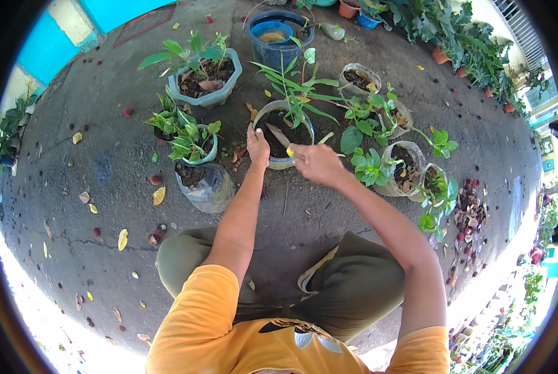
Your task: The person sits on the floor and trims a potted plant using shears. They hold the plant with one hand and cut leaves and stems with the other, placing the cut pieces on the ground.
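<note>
My left hand [257,146] is closed on the left rim of a round pale pot [282,162] with dark soil and a long, narrow-leaved green plant [294,93] in it. My right hand [316,163] grips the yellow handle of a trowel [279,134], whose pale blade points up and left over the soil inside the pot; whether its tip is in the soil I cannot tell. A clear plastic bag of soil [207,190] stands just left of my forearm. Several bagged leafy plants [397,181] stand to the right.
A pale octagonal planter [207,93] and smaller potted plants [191,149] sit at the left. A dark bucket [266,53] holding a blue container [272,28] stands behind. More pots [441,53] line the right wall. Dry leaves and red fallen bits [469,218] lie on the concrete ground.
</note>
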